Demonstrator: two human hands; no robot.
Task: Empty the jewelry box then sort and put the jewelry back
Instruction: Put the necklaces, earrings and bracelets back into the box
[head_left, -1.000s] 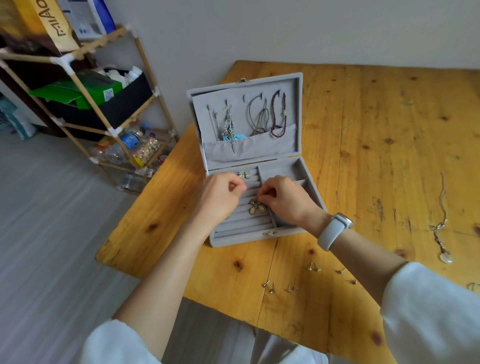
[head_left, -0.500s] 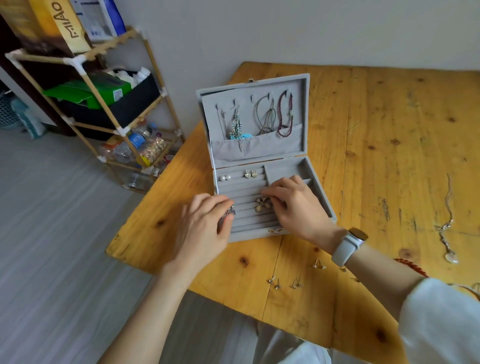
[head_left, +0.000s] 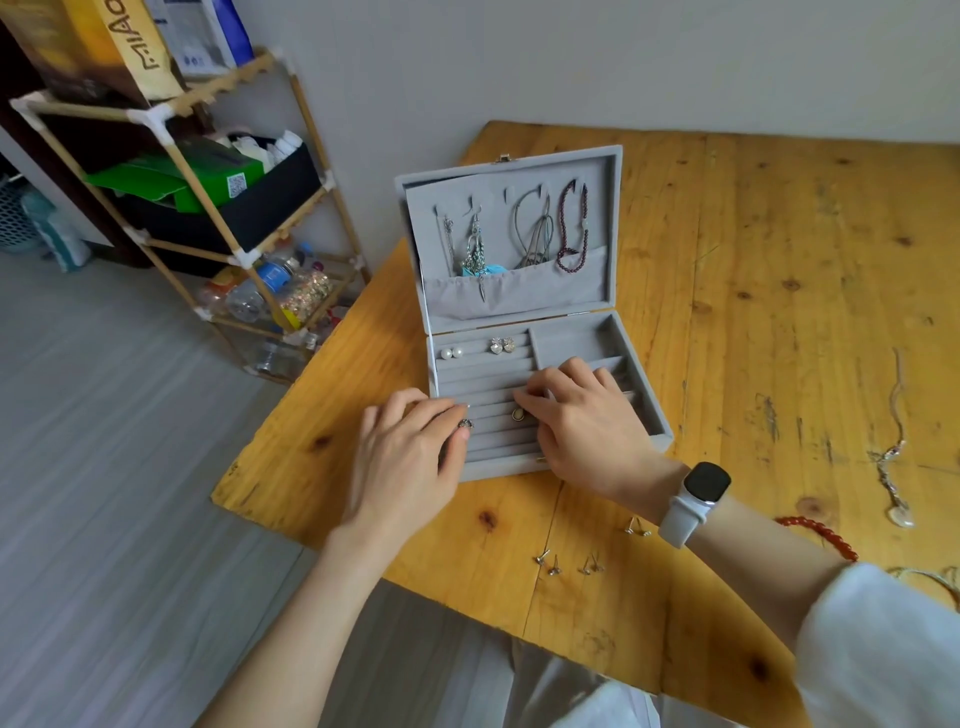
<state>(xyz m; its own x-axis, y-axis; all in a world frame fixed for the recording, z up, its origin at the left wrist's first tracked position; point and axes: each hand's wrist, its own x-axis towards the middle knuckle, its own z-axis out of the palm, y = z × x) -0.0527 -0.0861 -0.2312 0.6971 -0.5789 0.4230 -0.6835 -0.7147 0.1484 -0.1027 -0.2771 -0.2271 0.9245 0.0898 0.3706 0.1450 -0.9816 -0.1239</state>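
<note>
The grey velvet jewelry box (head_left: 661, 415) stands open on the wooden table (head_left: 779, 218). Its lid (head_left: 597, 171) holds hanging chains (head_left: 535, 234), a dark red bead necklace (head_left: 571, 228) and a tassel earring (head_left: 475, 249). Pearl studs (head_left: 452, 353) and crystal studs (head_left: 502, 345) sit in the top slot row. My left hand (head_left: 410, 457) is at the box's front left corner, pinching a small silver earring (head_left: 465, 423). My right hand (head_left: 587, 421) lies over the slot rows, fingertips on a flower earring (head_left: 518, 414) that is mostly hidden.
Several small stud earrings (head_left: 550, 564) lie loose on the table near the front edge. A red bead bracelet (head_left: 821, 532) and a silver pendant necklace (head_left: 891, 467) lie to the right. A wooden shelf rack (head_left: 218, 208) with boxes and bottles stands left of the table.
My left hand drew back from the slot rows to the box's front left corner, holding a small earring. My right hand settled over the flower earring, covering most of it.
</note>
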